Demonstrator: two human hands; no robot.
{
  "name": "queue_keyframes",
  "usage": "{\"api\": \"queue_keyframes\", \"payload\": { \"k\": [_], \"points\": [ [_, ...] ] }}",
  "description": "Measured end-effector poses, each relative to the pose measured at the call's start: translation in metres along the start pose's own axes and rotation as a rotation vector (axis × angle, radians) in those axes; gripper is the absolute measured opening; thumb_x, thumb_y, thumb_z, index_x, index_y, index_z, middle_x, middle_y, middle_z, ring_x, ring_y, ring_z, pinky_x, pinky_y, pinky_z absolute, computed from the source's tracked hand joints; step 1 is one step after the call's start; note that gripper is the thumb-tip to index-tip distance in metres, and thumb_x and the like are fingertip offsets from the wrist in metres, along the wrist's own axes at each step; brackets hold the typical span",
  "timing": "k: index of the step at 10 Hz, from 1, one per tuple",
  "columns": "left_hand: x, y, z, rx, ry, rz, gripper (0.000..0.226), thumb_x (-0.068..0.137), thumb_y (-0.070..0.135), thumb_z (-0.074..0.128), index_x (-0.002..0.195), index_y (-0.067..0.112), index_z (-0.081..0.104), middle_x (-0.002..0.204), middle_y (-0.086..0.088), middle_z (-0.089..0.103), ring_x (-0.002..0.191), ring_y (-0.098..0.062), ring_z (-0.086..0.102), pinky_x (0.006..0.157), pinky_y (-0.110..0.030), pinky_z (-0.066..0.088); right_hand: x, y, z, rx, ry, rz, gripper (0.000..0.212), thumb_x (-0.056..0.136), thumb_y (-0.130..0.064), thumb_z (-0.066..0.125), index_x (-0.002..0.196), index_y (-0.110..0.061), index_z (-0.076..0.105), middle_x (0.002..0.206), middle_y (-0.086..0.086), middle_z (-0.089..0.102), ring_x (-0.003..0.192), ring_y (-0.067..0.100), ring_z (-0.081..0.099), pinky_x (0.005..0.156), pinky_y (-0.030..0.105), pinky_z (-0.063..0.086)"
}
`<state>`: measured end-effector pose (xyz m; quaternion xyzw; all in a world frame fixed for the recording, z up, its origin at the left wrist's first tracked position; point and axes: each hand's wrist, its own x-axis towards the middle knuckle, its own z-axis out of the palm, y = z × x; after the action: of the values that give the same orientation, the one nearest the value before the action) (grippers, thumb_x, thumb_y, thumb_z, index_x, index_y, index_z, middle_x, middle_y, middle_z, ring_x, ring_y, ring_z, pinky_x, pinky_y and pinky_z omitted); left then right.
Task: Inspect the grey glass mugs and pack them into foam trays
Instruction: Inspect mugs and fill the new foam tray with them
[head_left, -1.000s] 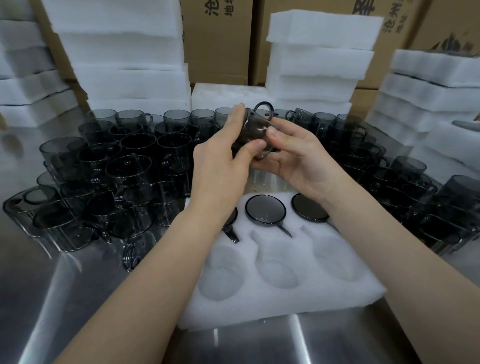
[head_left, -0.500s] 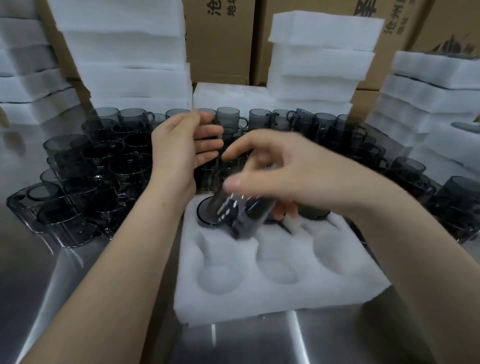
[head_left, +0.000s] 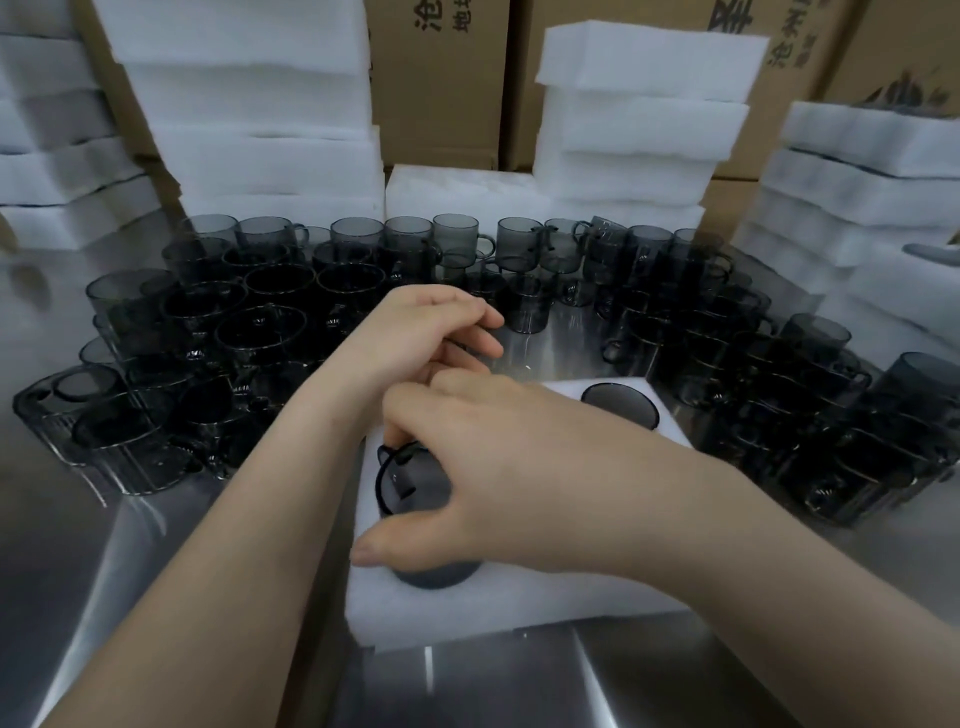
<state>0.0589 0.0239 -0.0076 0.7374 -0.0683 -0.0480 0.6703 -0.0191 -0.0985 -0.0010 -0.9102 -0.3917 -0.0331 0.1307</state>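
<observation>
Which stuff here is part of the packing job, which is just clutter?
Job:
- mug under right hand
- foam tray
- packed mug
- loose mugs
- left hand

Lying about:
- foam stacks
- cardboard boxes
- steel table

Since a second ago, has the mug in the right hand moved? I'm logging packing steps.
Yes. The mug has come down from above the loose mugs into the near-left pocket of the foam tray, the right hand on it.
</observation>
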Motion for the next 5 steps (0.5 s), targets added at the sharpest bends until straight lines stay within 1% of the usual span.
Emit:
{"api": "queue_keyframes", "payload": {
  "k": [1,2,3,4,5],
  "points": [
    [0.0,0.0,0.0,-0.007,0.001,-0.01,0.024,0.1,0.017,0.05,0.085,0.011,0.069,0.066,-0.003,0.07,0.052,-0.013,0.063,0.046,-0.017,0.048,0.006,0.002,0.018,-0.059,0.059,-0.001,0.076,0.065,-0.076,0.03,0.113,-0.023,0.054,0.09,-0.01,0.037,0.077,0.013,0.027,0.067,0.035,0.034],
    [0.0,-0.001,-0.001,-0.008,-0.002,-0.008,0.024,0.1,0.017,0.051,0.085,0.012,0.069,0.065,-0.002,0.069,0.051,-0.012,0.061,0.046,-0.017,0.047,0.003,0.0,0.038,-0.152,0.209,0.044,0.062,0.073,-0.072,0.034,0.105,-0.023,0.055,0.086,-0.008,0.03,0.076,0.013,0.011,0.062,0.035,0.032],
    [0.001,-0.003,0.0,-0.016,0.002,-0.011,0.024,0.1,0.017,0.051,0.084,0.012,0.069,0.063,-0.001,0.068,0.05,-0.012,0.059,0.045,-0.017,0.046,-0.002,-0.003,0.044,-0.204,0.288,0.052,0.057,0.078,-0.065,0.032,0.104,-0.022,0.059,0.093,-0.004,0.053,0.081,0.016,0.024,0.069,0.042,0.047],
    [0.002,-0.005,0.0,-0.001,0.007,-0.009,0.024,0.099,0.018,0.051,0.084,0.013,0.07,0.064,-0.001,0.068,0.051,-0.011,0.059,0.046,-0.016,0.046,-0.011,-0.009,0.035,-0.187,0.16,0.072,0.06,0.082,-0.061,0.029,0.109,-0.019,0.061,0.108,0.0,0.06,0.102,0.019,0.04,0.087,0.047,0.048],
    [0.003,-0.005,-0.002,0.011,0.005,-0.002,0.025,0.1,0.019,0.05,0.085,0.014,0.07,0.064,0.0,0.068,0.052,-0.01,0.06,0.048,-0.016,0.047,-0.016,-0.013,0.028,-0.145,0.014,0.048,0.062,0.087,-0.059,0.023,0.117,-0.012,0.05,0.133,0.006,0.047,0.127,0.025,0.036,0.109,0.053,0.028]
  ]
}}
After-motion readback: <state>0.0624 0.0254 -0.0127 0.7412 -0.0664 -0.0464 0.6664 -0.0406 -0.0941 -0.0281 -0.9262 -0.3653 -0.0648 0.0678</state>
